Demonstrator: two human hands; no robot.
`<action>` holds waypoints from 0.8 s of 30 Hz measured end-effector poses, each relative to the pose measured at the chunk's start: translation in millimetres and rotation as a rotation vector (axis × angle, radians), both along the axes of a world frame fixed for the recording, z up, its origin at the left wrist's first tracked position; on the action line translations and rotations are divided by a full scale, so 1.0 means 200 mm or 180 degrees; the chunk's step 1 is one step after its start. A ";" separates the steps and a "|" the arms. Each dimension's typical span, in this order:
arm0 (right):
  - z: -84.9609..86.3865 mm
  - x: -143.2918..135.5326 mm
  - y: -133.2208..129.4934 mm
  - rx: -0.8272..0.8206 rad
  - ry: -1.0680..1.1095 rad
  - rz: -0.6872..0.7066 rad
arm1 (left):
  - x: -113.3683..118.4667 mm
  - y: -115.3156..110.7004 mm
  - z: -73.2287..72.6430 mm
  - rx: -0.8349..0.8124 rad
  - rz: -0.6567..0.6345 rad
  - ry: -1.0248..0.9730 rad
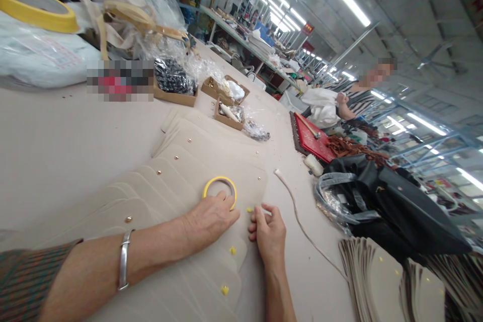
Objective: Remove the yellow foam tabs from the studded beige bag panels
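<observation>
- Left hand (209,219): palm down on fanned beige panels (181,171), fingers loosely curled, fingertips touching the yellow tape roll (220,192) at its 6 o'clock rim. Nothing seen clasped; underside of the grip hidden.
- Right hand (268,231): just beside the left, at its 3 o'clock. Fingers curled tight, tips pinched at a small yellow bit (249,210). Whether the grip actually has the bit, cannot tell; too small.
- Tape roll lies flat on the panels, 12 o'clock of the left hand.
- More yellow bits (233,250) stuck on panel edges toward 6 o'clock; lowest panels cut off by the frame edge.
- Brass studs (129,219) show on some panels; others covered by overlap or the forearm.
- Cord (298,216) runs on the surface from 1 o'clock toward 4 o'clock of the right hand; far end lost behind a panel stack (381,282).
- Black bag (388,201) at 3 o'clock, partly wrapped in plastic.
- Boxes (177,91) at 11 o'clock; contents unclear under plastic.
- Another person (354,100) at 1 o'clock, far, largely hidden.
</observation>
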State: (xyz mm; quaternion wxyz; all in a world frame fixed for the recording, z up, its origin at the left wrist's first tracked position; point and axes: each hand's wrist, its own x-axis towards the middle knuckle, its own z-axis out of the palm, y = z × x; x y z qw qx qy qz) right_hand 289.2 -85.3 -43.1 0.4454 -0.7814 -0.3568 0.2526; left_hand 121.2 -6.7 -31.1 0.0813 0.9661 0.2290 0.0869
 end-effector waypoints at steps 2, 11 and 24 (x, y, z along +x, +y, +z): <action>0.00 -0.01 -0.02 0.0038 -0.0062 0.0111 | 0.00 0.00 0.00 -0.0038 0.0011 -0.0066; 0.02 -0.05 0.04 0.0129 -0.1459 0.0456 | -0.02 0.02 0.05 -0.0108 -0.0067 -0.0010; 0.14 -0.09 -0.06 0.0907 -0.0947 0.1107 | -0.09 0.08 0.02 -0.0327 -0.0401 -0.1620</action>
